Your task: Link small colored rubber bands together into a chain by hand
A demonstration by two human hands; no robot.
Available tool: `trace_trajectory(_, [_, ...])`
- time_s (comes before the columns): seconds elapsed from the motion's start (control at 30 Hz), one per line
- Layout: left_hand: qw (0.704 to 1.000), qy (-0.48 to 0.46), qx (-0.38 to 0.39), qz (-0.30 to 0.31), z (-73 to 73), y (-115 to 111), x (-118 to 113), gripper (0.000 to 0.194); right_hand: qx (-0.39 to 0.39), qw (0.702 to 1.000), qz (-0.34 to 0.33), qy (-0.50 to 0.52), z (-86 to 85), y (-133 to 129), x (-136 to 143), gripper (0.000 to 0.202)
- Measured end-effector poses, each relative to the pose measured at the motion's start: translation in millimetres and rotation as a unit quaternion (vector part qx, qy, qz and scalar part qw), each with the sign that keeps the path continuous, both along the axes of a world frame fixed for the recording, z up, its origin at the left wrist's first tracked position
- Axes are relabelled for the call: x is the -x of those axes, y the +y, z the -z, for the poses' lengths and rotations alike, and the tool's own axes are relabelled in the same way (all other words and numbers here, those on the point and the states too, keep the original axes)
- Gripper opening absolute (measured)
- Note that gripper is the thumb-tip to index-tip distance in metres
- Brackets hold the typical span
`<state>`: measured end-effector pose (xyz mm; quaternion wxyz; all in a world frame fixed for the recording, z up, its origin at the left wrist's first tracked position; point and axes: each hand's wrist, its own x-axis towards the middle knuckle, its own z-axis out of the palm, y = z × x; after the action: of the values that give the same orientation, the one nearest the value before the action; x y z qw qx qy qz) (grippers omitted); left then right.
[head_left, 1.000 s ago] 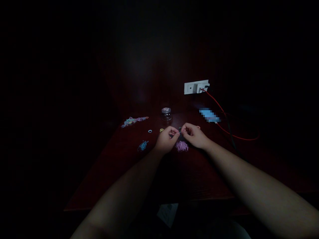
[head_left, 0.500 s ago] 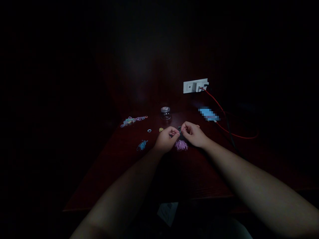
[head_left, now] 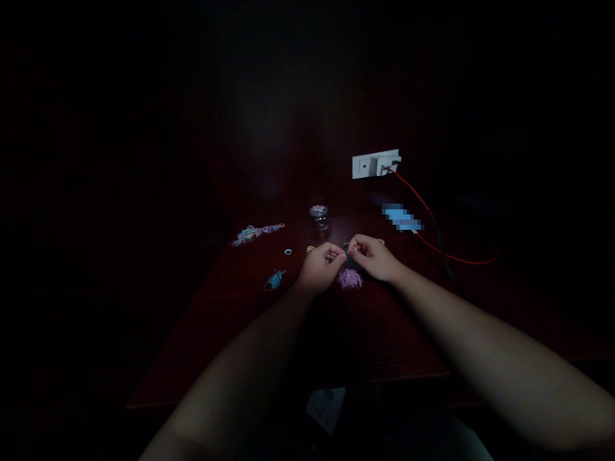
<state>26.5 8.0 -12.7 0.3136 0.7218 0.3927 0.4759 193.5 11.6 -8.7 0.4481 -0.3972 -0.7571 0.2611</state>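
Observation:
Above the purple bundle of bands [head_left: 350, 279], my left hand [head_left: 321, 266] is closed in a pinch, its fingertips close to those of my right hand [head_left: 375, 257]. The right hand pinches too. Something small and bluish shows between the fingertips, too small to name. A dark patch lies under the hands. Yellow bands [head_left: 310, 249] sit just behind the left hand, partly hidden by it. To its left are a light blue ring [head_left: 287, 251] and a teal bundle of bands [head_left: 275, 280].
A mixed pile of bands [head_left: 254, 234] lies at the table's back left, and a clear lidded jar [head_left: 319, 218] stands at the back middle. At right are a blurred blue object [head_left: 402, 218], a red cable [head_left: 432, 246] and a wall socket [head_left: 375, 164].
The view has shifted very slightly. Both hands keep nearly the same pinching pose, fingertips close together.

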Motion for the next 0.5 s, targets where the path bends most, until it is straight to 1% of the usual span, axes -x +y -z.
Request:
trace_trajectory(0.1, [1.000, -0.023, 0.001, -0.004, 3.5, 2.0, -0.5, 0.010, 0.009, 1.000, -0.007, 0.011, 2.4, 2.0, -0.7, 0.013])
trace_trajectory(0.2, [1.000, -0.013, 0.001, -0.006, 5.0, 2.3, -0.7, 0.010, 0.013, 1.000, -0.014, 0.021, 4.3, 3.5, -1.2, 0.011])
trace_trajectory(0.3, [1.000, -0.004, -0.006, -0.012, 5.6, 2.3, 0.0, 0.011, 0.022, 0.998, -0.038, 0.037, 6.1, 4.5, -1.2, 0.009])
trace_trajectory(0.5, [0.999, -0.010, -0.015, -0.026, 5.7, 2.8, 0.7, 0.012, 0.042, 0.996, -0.065, 0.052, 7.3, 3.9, -0.1, 0.010])
